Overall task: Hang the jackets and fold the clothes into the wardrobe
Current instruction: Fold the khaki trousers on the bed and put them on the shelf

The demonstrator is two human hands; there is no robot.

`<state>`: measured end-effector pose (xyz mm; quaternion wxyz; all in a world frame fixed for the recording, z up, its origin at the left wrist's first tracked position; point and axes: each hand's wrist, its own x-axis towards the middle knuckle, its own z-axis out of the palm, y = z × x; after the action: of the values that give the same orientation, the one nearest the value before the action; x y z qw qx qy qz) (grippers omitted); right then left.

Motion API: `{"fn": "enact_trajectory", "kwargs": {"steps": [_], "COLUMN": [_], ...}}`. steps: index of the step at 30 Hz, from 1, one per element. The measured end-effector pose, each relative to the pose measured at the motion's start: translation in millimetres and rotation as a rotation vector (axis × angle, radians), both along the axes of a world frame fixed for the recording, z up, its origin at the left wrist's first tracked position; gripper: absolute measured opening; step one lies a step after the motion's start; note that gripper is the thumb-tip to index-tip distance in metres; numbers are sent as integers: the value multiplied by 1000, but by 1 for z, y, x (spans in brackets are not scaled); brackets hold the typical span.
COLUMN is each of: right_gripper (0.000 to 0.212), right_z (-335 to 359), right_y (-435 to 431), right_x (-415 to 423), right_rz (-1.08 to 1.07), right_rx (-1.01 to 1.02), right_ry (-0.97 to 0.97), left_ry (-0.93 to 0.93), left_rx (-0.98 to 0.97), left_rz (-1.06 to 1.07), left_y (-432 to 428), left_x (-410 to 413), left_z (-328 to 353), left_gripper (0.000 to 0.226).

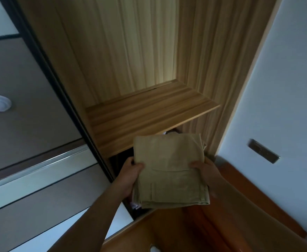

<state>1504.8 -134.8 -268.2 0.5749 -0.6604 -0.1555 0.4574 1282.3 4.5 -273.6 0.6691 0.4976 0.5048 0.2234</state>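
Evidently the folding of one piece was done: a khaki garment point(169, 171) was folded into a flat, squared stack, with a pocket flap showing on its upper face. It had not yet been put away. The garment was held in the air, resting on nothing, in front of the front edge of the wooden shelf point(149, 110) and toward that shelf's right corner.

The left hand point(130, 171) gripped the stack's left edge and the right hand point(206, 170) its right edge. The fingers point(138, 165) of both were curled round the cloth, thumbs on top and the rest underneath, out of sight.

The wardrobe point(112, 51) stood open, its sliding door point(30, 88) pushed to the left. Something pale showed in the dark compartment point(120, 159) under the shelf, but what it was could not be told.

No hung jacket was in view, so that part of the task could not be judged. By my reading, what was left for this piece was setting it down inside; how many more clothes waited could not be seen.
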Motion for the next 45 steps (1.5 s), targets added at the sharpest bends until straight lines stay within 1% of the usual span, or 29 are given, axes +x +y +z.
{"fn": "enact_trajectory", "kwargs": {"steps": [4, 6, 8, 11, 12, 14, 16, 18, 21, 22, 23, 24, 25, 26, 27, 28, 29, 31, 32, 35, 36, 38, 40, 42, 45], "right_gripper": [36, 41, 50, 68, 71, 64, 61, 52, 41, 42, 47, 54, 68, 86, 103, 111, 110, 99, 96, 90, 89, 87, 88, 91, 98], "right_z": [-2, -1, 0, -3, -6, -13, -15, -21, -27, -27, -27, -32, -34, -42, -54, -66, -72, -96, -105, -124, -128, -133, -132, -128, -123], "right_y": [61, 89, 119, 160, 175, 207, 241, 277, 329, 346, 363, 382, 397, 411, 427, 435, 432, 426, 423, 422, 425, 432, 434, 436, 443], "right_x": [25, 40, 52, 63, 65, 69, 71, 73, 70, 68, 65, 61, 57, 55, 53, 51, 48, 44, 43, 36, 33, 26, 17, 9, 6], "right_rz": [57, 77, 91, 131, 154, 200, 235, 284, 409, 462, 533, 600, 680, 761, 874, 990, 1104, 1308, 1355, 1325, 1307, 1290, 1315, 1330, 1397], "right_rx": [-10, -38, -47, -47, -52, -52, -43, -47, -32, -27, -31, -20, -30, -29, -75, -114, -169, -164, -125, 4, 54, 91, 43, -7, -67], "right_ry": [27, 33, 38, 30, 15, -24, -48, -67, -71, -78, -91, -124, -198, -297, -444, -603, -761, -994, -1092, -1321, -1372, -1422, -1441, -1414, -1370], "left_ry": [-34, -30, -18, 28, 56, 94, 92, 101, 195, 248, 337, 456, 580, 708, 820, 901, 967, 1100, 1150, 1306, 1357, 1406, 1434, 1517, 1565], "left_rx": [-26, -29, -10, 25, 51, 79, 84, 101, 187, 247, 327, 413, 489, 524, 507, 465, 420, 375, 367, 355, 355, 378, 414, 472, 408], "left_rz": [64, 108, 161, 264, 305, 390, 471, 538, 637, 655, 659, 657, 634, 575, 498, 393, 281, 115, 55, -40, -51, -31, 8, 27, 5], "left_y": [54, 75, 98, 132, 141, 158, 175, 196, 229, 240, 249, 257, 264, 271, 277, 278, 277, 272, 267, 258, 258, 265, 274, 278, 285], "left_x": [24, 35, 46, 56, 58, 60, 61, 62, 56, 53, 48, 42, 37, 32, 29, 27, 26, 27, 25, 19, 18, 19, 19, 17, 22], "left_z": [-7, -8, -9, -12, -12, -12, -13, -13, -13, -13, -11, -11, -13, -19, -28, -39, -53, -82, -96, -112, -112, -109, -103, -104, -102], "left_gripper": [45, 48, 47, 39, 36, 39, 43, 40, 34, 37, 42, 48, 54, 62, 69, 73, 74, 72, 71, 68, 68, 66, 63, 62, 61]}}
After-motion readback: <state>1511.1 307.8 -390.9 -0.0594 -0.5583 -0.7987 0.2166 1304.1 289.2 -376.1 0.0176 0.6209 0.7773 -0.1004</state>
